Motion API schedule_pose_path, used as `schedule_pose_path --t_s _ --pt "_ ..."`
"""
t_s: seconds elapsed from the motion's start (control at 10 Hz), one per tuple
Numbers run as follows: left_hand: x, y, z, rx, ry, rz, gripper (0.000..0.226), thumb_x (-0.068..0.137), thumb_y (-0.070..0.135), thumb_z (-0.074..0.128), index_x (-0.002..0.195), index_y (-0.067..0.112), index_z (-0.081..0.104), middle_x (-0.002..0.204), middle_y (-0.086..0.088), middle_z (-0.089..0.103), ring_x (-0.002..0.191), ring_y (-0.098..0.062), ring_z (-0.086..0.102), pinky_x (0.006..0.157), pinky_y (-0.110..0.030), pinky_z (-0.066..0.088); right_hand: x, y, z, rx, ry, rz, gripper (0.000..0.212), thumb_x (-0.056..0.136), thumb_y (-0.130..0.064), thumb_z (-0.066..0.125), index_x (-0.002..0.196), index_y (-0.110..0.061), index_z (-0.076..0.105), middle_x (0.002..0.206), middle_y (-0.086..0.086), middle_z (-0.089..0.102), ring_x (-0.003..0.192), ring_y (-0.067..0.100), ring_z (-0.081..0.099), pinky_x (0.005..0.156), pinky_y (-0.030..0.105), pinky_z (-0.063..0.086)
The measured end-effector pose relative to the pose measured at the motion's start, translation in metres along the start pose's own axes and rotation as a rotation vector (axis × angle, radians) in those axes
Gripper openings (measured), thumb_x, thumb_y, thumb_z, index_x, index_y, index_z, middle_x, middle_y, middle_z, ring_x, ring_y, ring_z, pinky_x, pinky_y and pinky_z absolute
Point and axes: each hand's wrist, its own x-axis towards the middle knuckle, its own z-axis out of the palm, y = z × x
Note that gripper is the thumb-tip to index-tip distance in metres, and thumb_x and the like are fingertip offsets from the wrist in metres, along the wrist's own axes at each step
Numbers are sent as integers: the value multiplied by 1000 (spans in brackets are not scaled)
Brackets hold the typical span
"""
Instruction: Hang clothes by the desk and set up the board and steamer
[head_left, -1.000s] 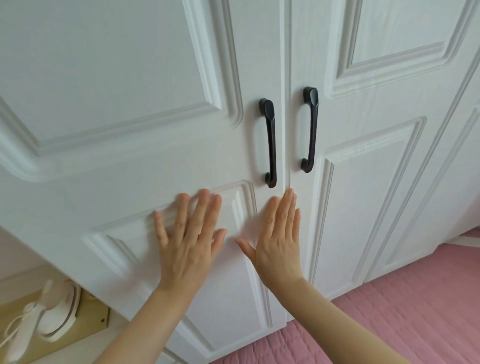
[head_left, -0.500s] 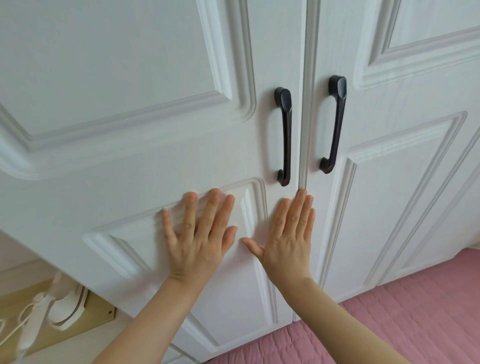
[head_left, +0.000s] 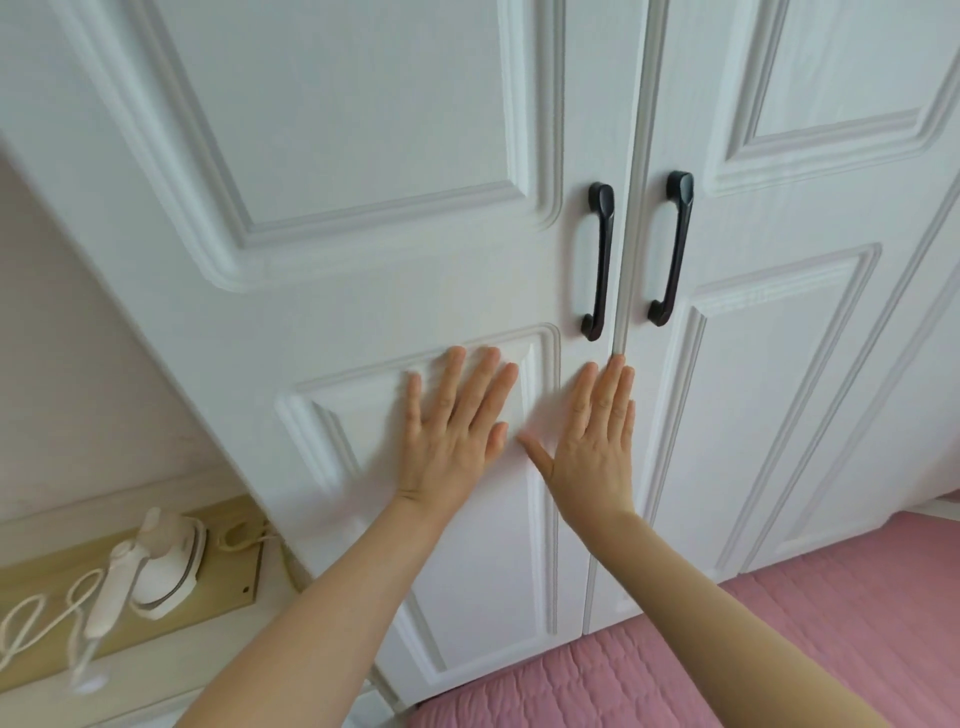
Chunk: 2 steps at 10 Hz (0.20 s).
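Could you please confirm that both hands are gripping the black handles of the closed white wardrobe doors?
Not quite. The head view shows neither hand on a handle: the left hand and the right hand press flat, fingers straight, against the closed white wardrobe doors, just below the black handles.

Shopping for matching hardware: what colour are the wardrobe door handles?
Black, both door handles, clearest in the head view.

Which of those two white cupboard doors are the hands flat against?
The left white panelled door, beside the wall: left hand and right hand both lie flat on it.
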Motion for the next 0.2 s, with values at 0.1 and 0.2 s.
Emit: schedule_pose_path --t_s 0.1,0.2 --pt "-15 -3 -19 -13 -113 53 69 96 40 44 155 21 12 163 0 5 149 -25 10 116 -56 16 -8 -6 -16 11 -39 8 102 88 -58 50 149 -5 -11 157 24 -7 146 35 -3 118 50 14" --pt "-35 -18 -46 -10 -231 31 73 97 44 41 155 15 7 163 -2 3 149 -25 4 117 -56 14 -26 -19 -29 14 -123 53 95 91 -60 39 149 -8 -16 157 21 -13 147 33 -6 119 47 10"
